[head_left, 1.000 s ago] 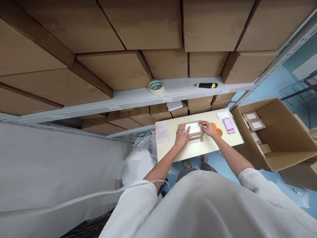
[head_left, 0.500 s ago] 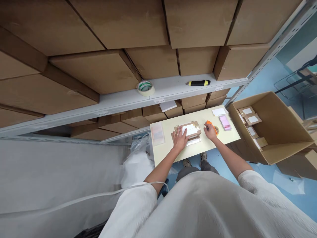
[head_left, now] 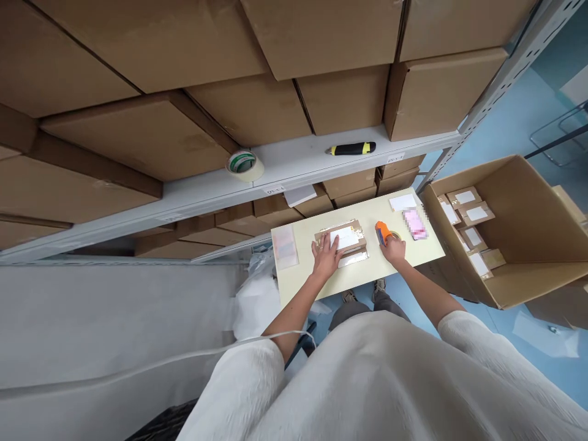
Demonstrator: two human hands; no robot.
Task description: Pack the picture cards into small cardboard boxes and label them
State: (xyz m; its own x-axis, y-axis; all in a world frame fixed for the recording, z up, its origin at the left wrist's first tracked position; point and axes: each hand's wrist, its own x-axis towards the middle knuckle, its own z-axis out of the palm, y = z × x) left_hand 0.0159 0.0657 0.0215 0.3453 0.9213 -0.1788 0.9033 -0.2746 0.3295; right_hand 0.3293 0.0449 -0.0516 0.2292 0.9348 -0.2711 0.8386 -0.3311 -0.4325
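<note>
A small cardboard box (head_left: 356, 239) with a white label on top lies on the pale yellow table (head_left: 305, 278). Strips of shiny clear tape stick out along its edges. My left hand (head_left: 326, 256) rests on the left part of this box, fingers spread and flat. To the right of it, my right hand (head_left: 394, 248) is closed around an orange tape dispenser (head_left: 381, 230), its roll partly hidden behind the fingers.
A large open carton (head_left: 533, 214) at the right holds several small labelled boxes. White paper (head_left: 402, 203), a blurred pink item (head_left: 414, 223) and a clear sheet (head_left: 285, 246) lie on the table. The shelf ahead bears cartons, a tape roll (head_left: 245, 165) and a utility knife (head_left: 353, 149).
My right hand has taken hold of the tape dispenser, which has turned in the grip. My left hand stays on the box, and the box's near tape strip lies flatter. The view has shifted slightly.
</note>
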